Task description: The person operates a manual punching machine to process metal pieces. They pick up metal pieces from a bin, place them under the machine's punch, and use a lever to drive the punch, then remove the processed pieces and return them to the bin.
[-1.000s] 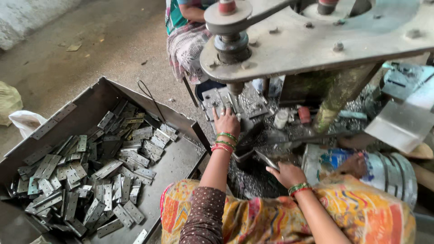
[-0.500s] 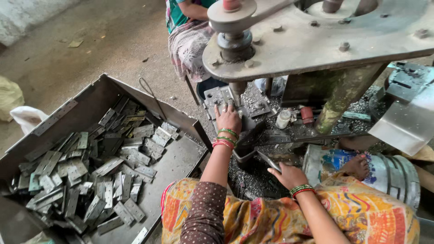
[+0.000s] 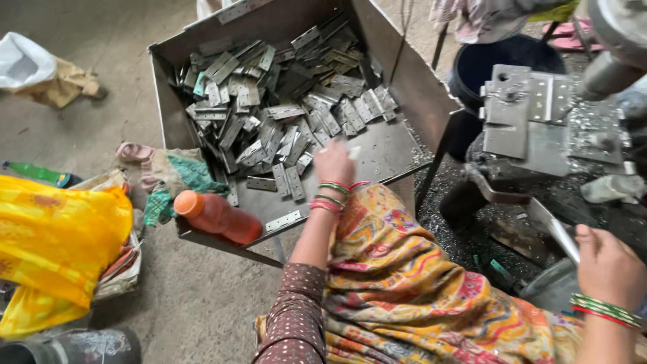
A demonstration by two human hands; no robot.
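1 change: left hand (image 3: 335, 162) off the press bed (image 3: 532, 114), now over tray (image 3: 397, 155) near edge beside hinge plates (image 3: 283, 101), fingers curled, can't tell if holding anything; right hand (image 3: 606, 266) clamped round lever (image 3: 554, 232).

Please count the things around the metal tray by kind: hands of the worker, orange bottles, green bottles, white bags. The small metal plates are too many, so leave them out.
Hands: 2, left hand over the metal tray, right hand on a lever handle
Orange bottle: 1
Green bottle: 1
White bag: 1
Total: 5
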